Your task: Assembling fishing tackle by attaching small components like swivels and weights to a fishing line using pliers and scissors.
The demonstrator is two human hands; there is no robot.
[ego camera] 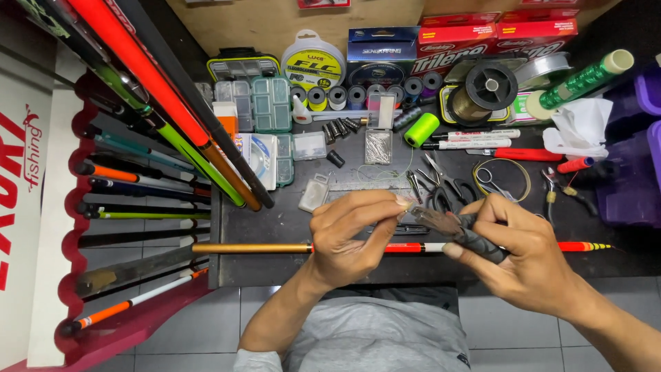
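At the far left a red, scallop-edged rod rack (69, 227) holds fishing rods (138, 176) in orange, green and black, with a white sign with red lettering (21, 179) beside it; several long rods lean from the rack over the left end of the dark workbench (275, 224). Along the bench's front edge lies a gold, red and white rod section (251, 247), passing under both hands. The left hand (351, 234) pinches its thumb and fingertips closed on the thin tip of a dark grey rod piece (451, 231), which is held above the bench's front edge; whether thread is also pinched cannot be told. The right hand (523, 258) is wrapped firmly around that piece's thicker, textured end. Behind the hands, clear and teal tackle boxes (270, 103) sit left of centre, then a round white-and-yellow line spool pack (313, 62), a dark blue box (382, 55) and red boxes (499, 38) at the back. A neon green thread spool (421, 129), scissors (444, 186), markers (475, 139), a black line spool (490, 86) and pliers (561, 189) follow, with purple bins (637, 158) at the right.
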